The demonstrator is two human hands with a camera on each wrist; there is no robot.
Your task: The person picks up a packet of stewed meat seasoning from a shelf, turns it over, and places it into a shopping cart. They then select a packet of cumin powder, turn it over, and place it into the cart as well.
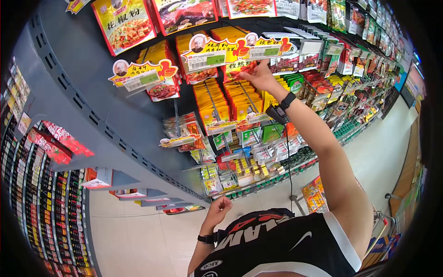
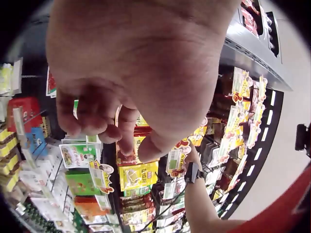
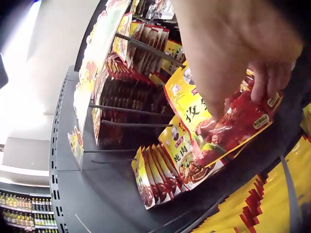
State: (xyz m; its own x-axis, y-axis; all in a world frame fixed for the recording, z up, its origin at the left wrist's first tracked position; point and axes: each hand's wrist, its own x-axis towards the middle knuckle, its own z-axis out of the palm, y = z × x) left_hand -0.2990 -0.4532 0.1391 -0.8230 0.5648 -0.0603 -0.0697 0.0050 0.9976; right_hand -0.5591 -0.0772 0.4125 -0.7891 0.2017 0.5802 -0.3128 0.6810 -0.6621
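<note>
My right hand [image 1: 262,77] reaches up to a hook on the shelf and pinches a red and yellow seasoning packet [image 1: 235,70]. Close up in the right wrist view, the fingers and thumb of the right hand [image 3: 238,53] lie over the front of that packet [image 3: 233,121], hiding part of its printing. Beside it hangs another yellow and red packet [image 3: 182,153]. Low in front of my body, my left hand [image 1: 218,211] is loosely curled with nothing in it. In the left wrist view that hand [image 2: 141,73] covers much of the shelf behind.
Metal hooks [image 3: 141,46] and yellow price cards [image 1: 144,76] stick out from the shelf. Rows of yellow packets [image 1: 212,101] hang below my right hand. A grey shelf panel [image 1: 97,111] stands at left. A cable [image 1: 290,161] trails from my right wrist.
</note>
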